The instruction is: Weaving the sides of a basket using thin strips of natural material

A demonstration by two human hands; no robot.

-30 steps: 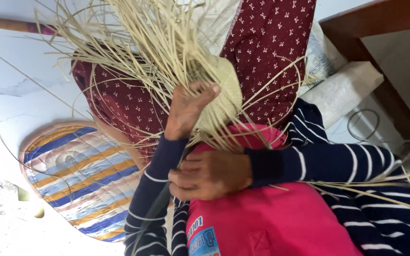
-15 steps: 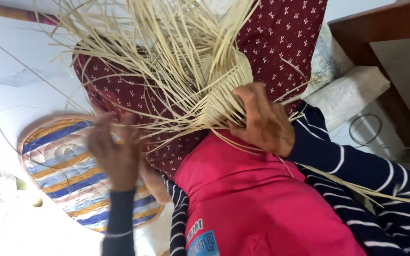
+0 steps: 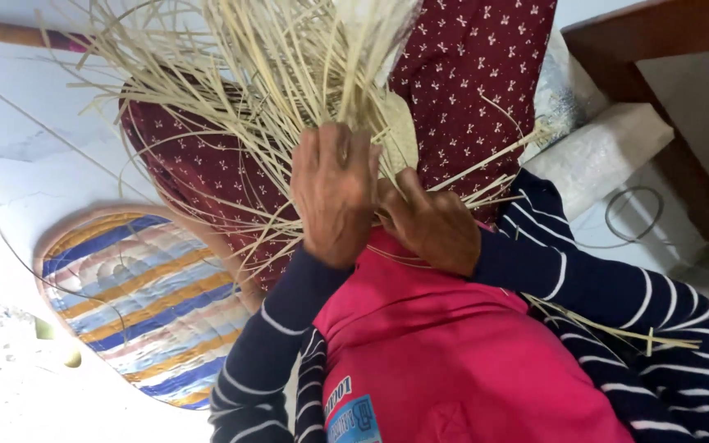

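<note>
Here, on my lap over the maroon patterned cloth point(image 3: 469, 90), my left hand point(image 3: 334, 193) presses flat and closed on the pale straw weaving point(image 3: 289, 74) while my right hand point(image 3: 428, 226) pinches strands beside it, so I judge loose stiff ends could slip or snap.

Head camera looks steeply down, close over the hands point(image 3: 379, 205).

Home floor, likely: striped woven mat point(image 3: 137, 303) on pale floor point(image 3: 10, 205), wooden furniture leg point(image 3: 658, 90), loose cable point(image 3: 638, 215).
</note>
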